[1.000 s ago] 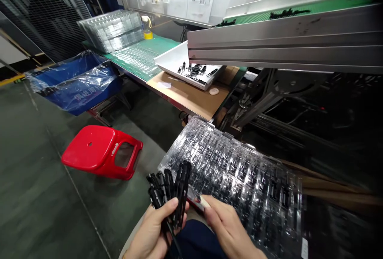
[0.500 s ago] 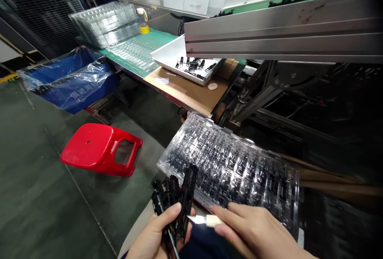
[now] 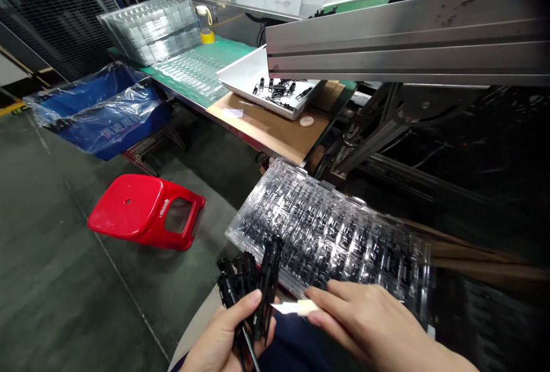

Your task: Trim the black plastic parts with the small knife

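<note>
Head view: light, stiff black clips (image 3: 251,289) are clamped mid-length in the left hand (image 3: 223,337); a small blade (image 3: 294,307) is pinched by the right hand (image 3: 369,326).

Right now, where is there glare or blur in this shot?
Head view: glare sparkles across the clear blister tray, hiding its slots; the right side under the conveyor rail falls into shadow; straight edges bow from wide-angle distortion; both hands and the black parts look fairly sharp.
</note>
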Demonstrator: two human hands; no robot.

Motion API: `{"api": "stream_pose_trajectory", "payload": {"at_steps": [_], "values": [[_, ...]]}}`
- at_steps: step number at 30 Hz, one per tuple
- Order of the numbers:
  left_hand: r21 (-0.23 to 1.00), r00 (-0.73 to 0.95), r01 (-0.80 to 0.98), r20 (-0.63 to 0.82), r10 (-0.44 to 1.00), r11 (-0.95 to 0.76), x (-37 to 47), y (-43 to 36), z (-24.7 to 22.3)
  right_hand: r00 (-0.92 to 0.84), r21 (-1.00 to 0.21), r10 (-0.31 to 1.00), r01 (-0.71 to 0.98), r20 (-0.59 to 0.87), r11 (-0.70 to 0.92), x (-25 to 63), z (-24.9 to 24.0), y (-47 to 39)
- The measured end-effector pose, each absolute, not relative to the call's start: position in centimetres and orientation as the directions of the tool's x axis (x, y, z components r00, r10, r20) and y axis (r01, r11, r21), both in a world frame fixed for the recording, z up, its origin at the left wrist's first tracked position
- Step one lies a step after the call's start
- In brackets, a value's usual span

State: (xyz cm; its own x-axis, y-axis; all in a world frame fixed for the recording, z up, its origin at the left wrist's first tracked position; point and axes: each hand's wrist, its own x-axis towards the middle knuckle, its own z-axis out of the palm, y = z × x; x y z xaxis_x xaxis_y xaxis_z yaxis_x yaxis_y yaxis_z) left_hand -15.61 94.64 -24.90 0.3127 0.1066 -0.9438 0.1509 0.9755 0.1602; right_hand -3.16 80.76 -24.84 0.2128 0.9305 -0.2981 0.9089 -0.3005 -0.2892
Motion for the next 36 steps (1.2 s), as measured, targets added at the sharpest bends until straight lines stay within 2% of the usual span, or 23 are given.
{"api": "stream_pose_trajectory", "payload": {"at_steps": [8,12,13,15,19,22,24,27,29,31,33,34,36], "values": [[0.137,0.298,0.131,-0.950,0.092,0.982,-15.7,94.5,-25.2,0.197,-0.284,0.953,0.923,-0.232,-0.260,-2.7,-25.3,81.0],[0.115,0.320,0.114,-0.945,0.074,0.987,-16.0,94.7,-25.4,0.214,-0.266,0.976,0.940,-0.031,-0.215,-2.5,-25.8,81.1],[0.110,0.325,0.107,-0.943,0.069,0.988,-16.1,94.7,-25.4,0.242,-0.300,0.970,0.927,0.020,-0.225,-2.5,-26.0,81.2],[0.092,0.345,0.078,-0.937,0.059,0.993,-16.2,94.9,-25.3,0.343,-0.448,0.937,0.850,0.070,-0.278,-2.8,-26.4,81.5],[0.028,0.365,0.010,-0.931,0.023,1.000,-16.0,95.0,-24.9,0.493,-0.781,0.870,0.540,-0.008,-0.313,-4.6,-26.4,83.0],[0.053,0.363,-0.031,-0.930,0.061,0.998,-15.7,94.8,-24.8,0.495,-0.881,0.869,0.405,-0.013,-0.244,-6.2,-26.4,84.4],[0.089,0.368,-0.064,-0.924,0.106,0.994,-15.6,94.6,-25.2,0.506,-0.873,0.862,0.434,0.029,-0.225,-7.1,-26.8,85.1],[0.115,0.374,-0.088,-0.917,0.140,0.989,-15.6,94.3,-26.1,0.511,-0.786,0.842,0.588,0.175,-0.193,-7.8,-27.6,85.8],[0.102,0.390,-0.088,-0.912,0.129,0.991,-15.6,94.4,-26.6,0.505,-0.735,0.808,0.664,0.304,-0.138,-8.1,-28.1,85.9],[0.062,0.422,-0.070,-0.902,0.086,0.996,-15.7,94.7,-26.8,0.503,-0.737,0.782,0.670,0.367,-0.085,-8.3,-28.7,85.5],[0.020,0.447,-0.057,-0.893,0.043,0.998,-15.9,95.3,-26.8,0.500,-0.770,0.801,0.633,0.328,-0.080,-8.4,-29.6,84.6],[0.002,0.456,-0.062,-0.890,0.030,0.998,-16.0,95.6,-26.7,0.503,-0.785,0.825,0.607,0.258,-0.125,-8.5,-30.2,84.0],[-0.018,0.466,-0.095,-0.884,0.029,0.995,-16.2,96.2,-26.4,0.514,-0.805,0.857,0.521,0.030,-0.285,-8.6,-31.7,82.6]]}}
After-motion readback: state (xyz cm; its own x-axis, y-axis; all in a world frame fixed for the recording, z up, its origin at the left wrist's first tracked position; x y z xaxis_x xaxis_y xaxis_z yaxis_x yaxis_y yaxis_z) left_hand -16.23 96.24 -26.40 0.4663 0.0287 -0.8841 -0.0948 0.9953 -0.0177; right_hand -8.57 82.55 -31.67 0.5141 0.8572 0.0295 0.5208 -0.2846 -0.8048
